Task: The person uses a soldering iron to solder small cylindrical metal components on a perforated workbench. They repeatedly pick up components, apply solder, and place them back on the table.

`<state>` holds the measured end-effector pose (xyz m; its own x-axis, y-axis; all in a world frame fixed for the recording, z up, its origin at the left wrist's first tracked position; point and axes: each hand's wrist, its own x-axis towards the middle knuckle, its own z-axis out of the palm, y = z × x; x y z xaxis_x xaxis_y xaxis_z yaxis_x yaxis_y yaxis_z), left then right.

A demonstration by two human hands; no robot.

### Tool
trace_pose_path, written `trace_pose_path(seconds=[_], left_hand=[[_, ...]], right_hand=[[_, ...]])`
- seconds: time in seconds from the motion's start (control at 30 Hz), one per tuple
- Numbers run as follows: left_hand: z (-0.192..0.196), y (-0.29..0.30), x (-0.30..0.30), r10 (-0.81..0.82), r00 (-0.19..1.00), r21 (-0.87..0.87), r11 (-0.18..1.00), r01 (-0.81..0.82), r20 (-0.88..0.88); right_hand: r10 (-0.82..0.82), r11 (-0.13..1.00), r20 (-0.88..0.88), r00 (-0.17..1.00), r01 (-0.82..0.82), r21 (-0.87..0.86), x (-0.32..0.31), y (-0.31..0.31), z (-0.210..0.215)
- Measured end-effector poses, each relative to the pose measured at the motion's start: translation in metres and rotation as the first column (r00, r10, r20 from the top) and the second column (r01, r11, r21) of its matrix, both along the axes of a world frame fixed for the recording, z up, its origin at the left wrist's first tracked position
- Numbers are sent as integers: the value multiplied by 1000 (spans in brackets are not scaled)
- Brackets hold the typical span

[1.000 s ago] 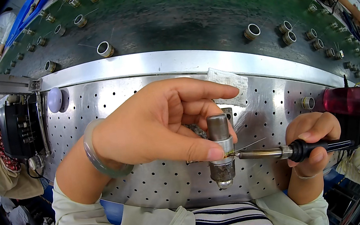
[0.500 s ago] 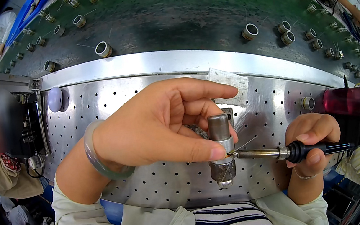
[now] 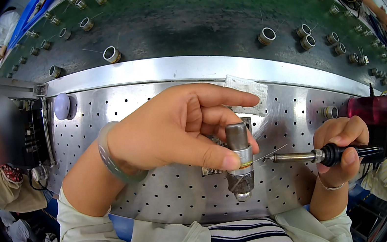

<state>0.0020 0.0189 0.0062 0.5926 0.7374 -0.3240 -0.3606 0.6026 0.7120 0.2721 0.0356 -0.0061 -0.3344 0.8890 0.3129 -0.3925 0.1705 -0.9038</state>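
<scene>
My left hand (image 3: 175,131) has its thumb and fingers closed around a small silver metal ring (image 3: 244,154), which is seated on an upright dark metal post (image 3: 237,137). A yellowish band shows at the ring's lower edge, beside my thumb tip. Thin wires (image 3: 277,149) stick out from it to the right. In my right hand (image 3: 341,142) is a soldering iron (image 3: 296,157) with a black handle, its metal tip pointing left. A small gap separates the tip from the ring. My left index finger stretches out past the post, touching nothing.
Perforated metal worktop (image 3: 166,205) lies beneath my hands. Beyond its silver rail, a green conveyor belt (image 3: 180,28) carries several rings with wires. A white pad (image 3: 254,90), a loose ring (image 3: 330,112), a red translucent container (image 3: 375,111) and a lilac knob (image 3: 61,107) surround the work. Other people sit at both sides.
The soldering iron has drawn back to the right, so its tip has come off the ring. My left hand still grips the ring, almost unmoved.
</scene>
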Motion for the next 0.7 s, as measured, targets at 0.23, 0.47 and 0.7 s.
trace_pose_path(seconds=[0.23,0.47,0.7], left_hand=[[3,13,-22,189,981,180,967,-178,-51],[-15,85,-140,890,-9,868,446,220,-455],[0,97,-104,932,-71,724,322,610,-355]], right_hand=[[-83,996,-38,996,82,-21,-6,2,13],[-128,991,-80,989,124,-50,-3,3,10],[-99,994,-141,985,91,-63,11,4,17]])
